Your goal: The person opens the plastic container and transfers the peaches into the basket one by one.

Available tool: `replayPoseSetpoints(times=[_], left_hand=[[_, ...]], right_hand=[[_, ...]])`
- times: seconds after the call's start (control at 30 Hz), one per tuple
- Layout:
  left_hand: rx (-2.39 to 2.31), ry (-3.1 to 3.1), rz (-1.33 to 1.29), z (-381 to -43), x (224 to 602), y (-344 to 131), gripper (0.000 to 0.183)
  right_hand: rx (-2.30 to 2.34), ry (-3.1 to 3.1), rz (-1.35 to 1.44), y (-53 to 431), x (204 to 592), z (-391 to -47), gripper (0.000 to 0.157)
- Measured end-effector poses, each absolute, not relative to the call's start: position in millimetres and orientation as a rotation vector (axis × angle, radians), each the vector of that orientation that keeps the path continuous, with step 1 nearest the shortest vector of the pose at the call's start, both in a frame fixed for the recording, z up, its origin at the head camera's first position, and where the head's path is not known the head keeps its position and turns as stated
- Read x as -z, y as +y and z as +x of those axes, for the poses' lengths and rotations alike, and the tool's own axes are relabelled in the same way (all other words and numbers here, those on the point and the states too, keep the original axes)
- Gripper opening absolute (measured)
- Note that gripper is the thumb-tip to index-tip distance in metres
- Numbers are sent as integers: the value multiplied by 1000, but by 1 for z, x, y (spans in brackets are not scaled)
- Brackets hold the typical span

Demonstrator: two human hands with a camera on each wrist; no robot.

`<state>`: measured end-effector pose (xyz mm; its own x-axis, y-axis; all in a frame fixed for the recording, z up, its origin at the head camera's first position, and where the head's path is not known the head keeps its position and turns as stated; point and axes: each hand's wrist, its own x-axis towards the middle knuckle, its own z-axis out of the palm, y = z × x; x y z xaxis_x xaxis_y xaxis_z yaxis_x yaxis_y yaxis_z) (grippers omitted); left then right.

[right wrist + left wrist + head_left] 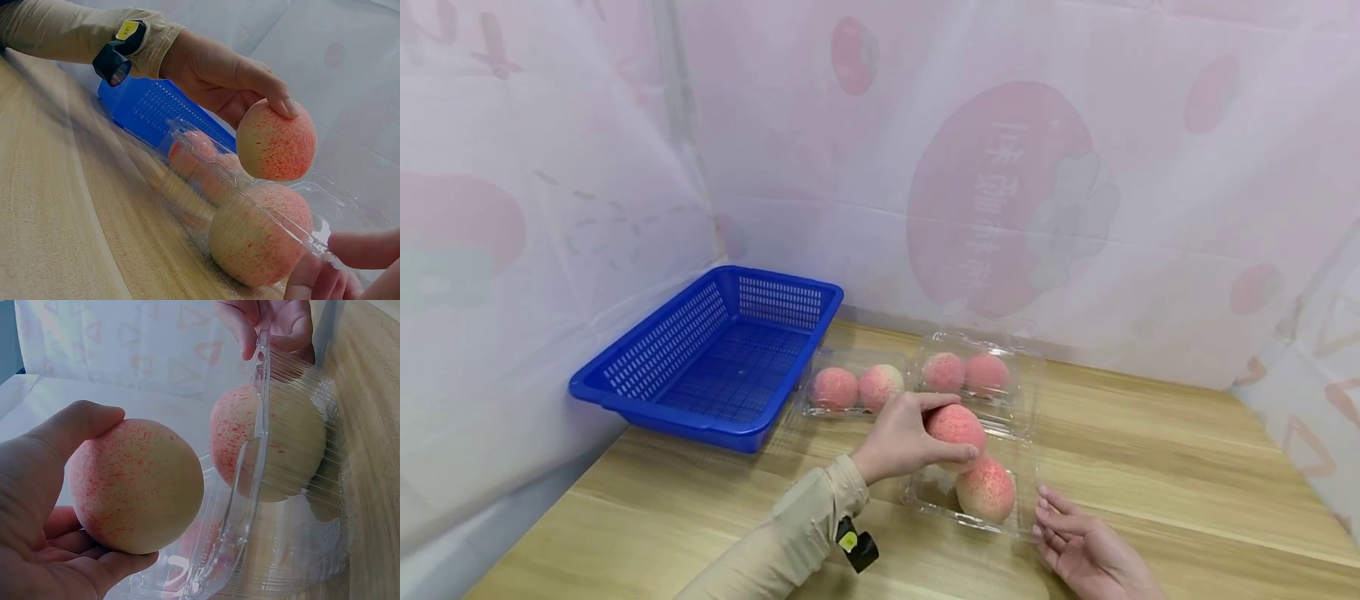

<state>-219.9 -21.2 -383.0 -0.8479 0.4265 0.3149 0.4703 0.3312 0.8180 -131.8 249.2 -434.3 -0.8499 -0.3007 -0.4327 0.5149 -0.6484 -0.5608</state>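
Note:
My left hand (898,442) grips a pink-and-cream peach (953,427) between thumb and fingers, above the nearest clear plastic box (928,502). Inside that box, toward its right side, lies a second peach (987,490). The held peach (137,487) is clear of the box rim in the left wrist view. At the box's right edge, my right hand (1090,542) pinches the rim; the right wrist view shows its thumb (362,249) on top and fingers beneath. The box's lid is folded back, away from me.
Behind stand two more clear boxes, each with two peaches: one at left (835,389), one at right (987,374). A blue perforated basket (700,421) sits at the table's left. Printed fabric walls (865,158) border the wooden table (1165,433).

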Motion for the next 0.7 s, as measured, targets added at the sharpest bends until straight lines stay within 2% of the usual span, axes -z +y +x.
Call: replayPoseSetpoints(times=[0.47, 0.7], left_hand=[[1694, -2483, -694, -213, 374, -20, 62], [1729, -2376, -615, -215, 361, -38, 61]], right_hand=[[2465, 975, 430, 248, 434, -132, 22], [2462, 973, 434, 247, 434, -132, 22]])
